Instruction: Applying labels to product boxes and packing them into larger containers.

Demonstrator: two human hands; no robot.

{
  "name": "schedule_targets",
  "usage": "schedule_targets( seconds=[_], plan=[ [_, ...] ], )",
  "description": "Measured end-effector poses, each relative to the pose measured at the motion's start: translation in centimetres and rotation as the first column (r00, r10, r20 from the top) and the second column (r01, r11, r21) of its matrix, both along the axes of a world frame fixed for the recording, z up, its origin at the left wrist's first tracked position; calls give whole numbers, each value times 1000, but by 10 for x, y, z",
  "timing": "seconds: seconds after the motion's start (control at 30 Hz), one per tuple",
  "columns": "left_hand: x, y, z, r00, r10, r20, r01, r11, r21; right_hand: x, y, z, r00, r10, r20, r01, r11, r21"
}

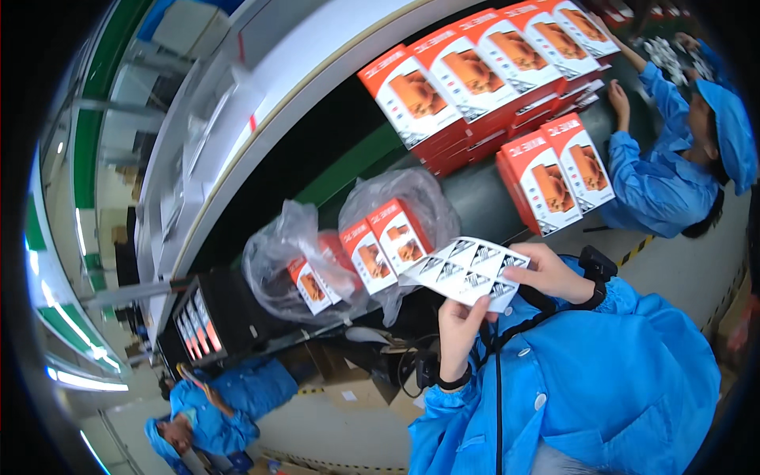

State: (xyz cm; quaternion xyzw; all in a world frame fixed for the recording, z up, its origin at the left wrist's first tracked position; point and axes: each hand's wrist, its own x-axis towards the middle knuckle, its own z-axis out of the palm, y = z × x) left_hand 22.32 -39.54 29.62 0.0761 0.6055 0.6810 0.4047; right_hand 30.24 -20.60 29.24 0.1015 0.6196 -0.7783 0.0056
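A white sheet of labels (467, 273) with rows of black-and-white triangle prints is held in front of my chest. My left hand (461, 331) pinches its near edge, thumb on top. At the right end, my right hand (552, 275) grips the sheet with the thumb lying over the printed side; the fingers beneath are partly hidden. Just beyond the sheet's left end, red-and-white boxes (381, 245) sit in a translucent grey plastic bag (439, 202). Another such bag (269, 245) beside it on the left also holds red-and-white boxes.
Stacked red-and-white boxes (475, 75) line the far side of the dark worktable (479, 194); a smaller stack (546, 178) stands nearer. A co-worker in blue (657, 174) reaches over the table at right. Another person (214, 412) is at lower left, near cardboard boxes (352, 388). A white shelf (229, 170) runs behind.
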Motion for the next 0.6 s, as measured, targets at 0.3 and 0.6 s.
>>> schedule_targets(
  seconds=[0.3,0.6],
  plan=[
    [11,-89,29,724,-176,-667,-325,766,-555,-61,-49,16,922,375,-98,-227,727,648],
    [-32,-123,7,398,-308,-864,-252,869,-426,-100,-119,0,758,640,-121,-249,457,854]
  ],
)
